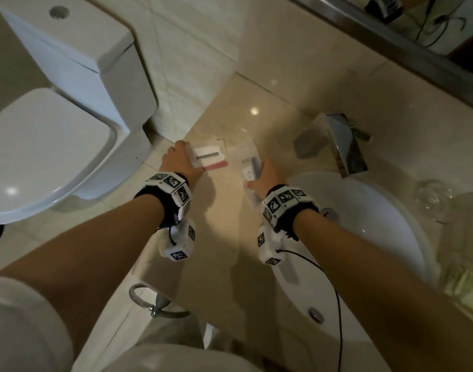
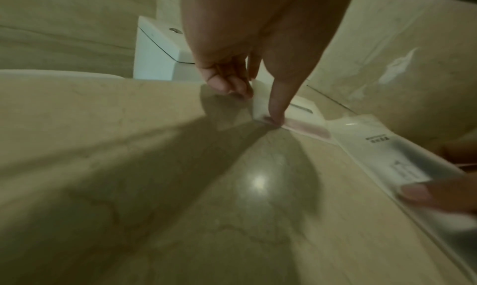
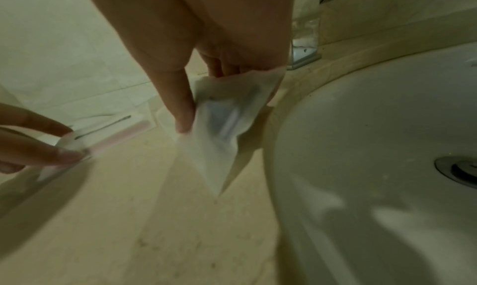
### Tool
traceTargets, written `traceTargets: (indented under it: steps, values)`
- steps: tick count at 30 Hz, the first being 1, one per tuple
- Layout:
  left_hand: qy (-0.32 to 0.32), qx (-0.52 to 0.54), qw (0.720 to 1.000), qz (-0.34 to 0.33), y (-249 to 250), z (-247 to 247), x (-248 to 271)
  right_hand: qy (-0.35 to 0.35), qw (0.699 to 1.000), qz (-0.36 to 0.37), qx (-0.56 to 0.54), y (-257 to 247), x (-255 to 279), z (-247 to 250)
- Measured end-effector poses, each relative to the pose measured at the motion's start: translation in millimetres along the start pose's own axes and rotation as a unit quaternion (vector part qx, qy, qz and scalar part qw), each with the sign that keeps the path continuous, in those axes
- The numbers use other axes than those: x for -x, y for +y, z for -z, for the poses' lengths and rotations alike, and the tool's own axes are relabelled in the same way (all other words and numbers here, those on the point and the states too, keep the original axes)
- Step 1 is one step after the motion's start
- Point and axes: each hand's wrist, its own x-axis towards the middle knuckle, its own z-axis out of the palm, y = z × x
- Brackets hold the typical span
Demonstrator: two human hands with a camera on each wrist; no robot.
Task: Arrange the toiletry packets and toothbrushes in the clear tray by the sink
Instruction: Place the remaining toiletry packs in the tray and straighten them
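On the beige marble counter [image 1: 224, 237] left of the sink, my left hand [image 1: 185, 157] pinches the end of a white packet with a pink toothbrush handle [image 1: 211, 158]. In the left wrist view its thumb [image 2: 276, 113] presses on that packet [image 2: 304, 124], which lies low over the counter. My right hand [image 1: 259, 173] grips a clear packet with a dark toothbrush [image 1: 250, 165], held just off the surface. The right wrist view shows this packet [image 3: 224, 126] hanging from thumb [image 3: 184, 113] and fingers, and the pink packet [image 3: 116, 138] at the left. I cannot make out the clear tray.
A white sink basin [image 1: 364, 237] with a chrome faucet [image 1: 337, 143] lies right of my hands. An upturned glass [image 1: 434, 200] stands past it. A toilet [image 1: 55, 130] sits to the left below the counter. A towel ring [image 1: 154, 302] hangs under the counter's front edge.
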Motion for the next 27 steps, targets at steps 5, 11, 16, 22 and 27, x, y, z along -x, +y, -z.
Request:
traceTargets:
  steps: [5, 11, 16, 22, 27]
  values:
    - [-0.042, 0.038, 0.998, -0.004, 8.1, 0.9, 2.4, -0.030, 0.999, -0.020, -0.015, 3.5, 7.9, 9.9]
    - [-0.113, 0.046, 0.988, -0.091, 40.2, -2.3, 16.4, -0.010, 0.989, 0.023, -0.148, 18.1, 24.7, 37.2]
    - [-0.118, 0.134, 0.976, -0.126, 84.5, -7.1, 39.4, 0.031, 0.972, 0.076, -0.221, 26.8, 47.4, 75.8]
    - [-0.120, 0.150, 0.962, -0.193, 158.8, -10.9, 73.8, 0.097, 0.952, 0.115, -0.268, 61.8, 84.1, 142.5]
    - [-0.187, 0.111, 0.948, -0.233, 212.7, -45.0, 110.7, 0.143, 0.932, 0.079, -0.323, 120.6, 116.9, 188.9]
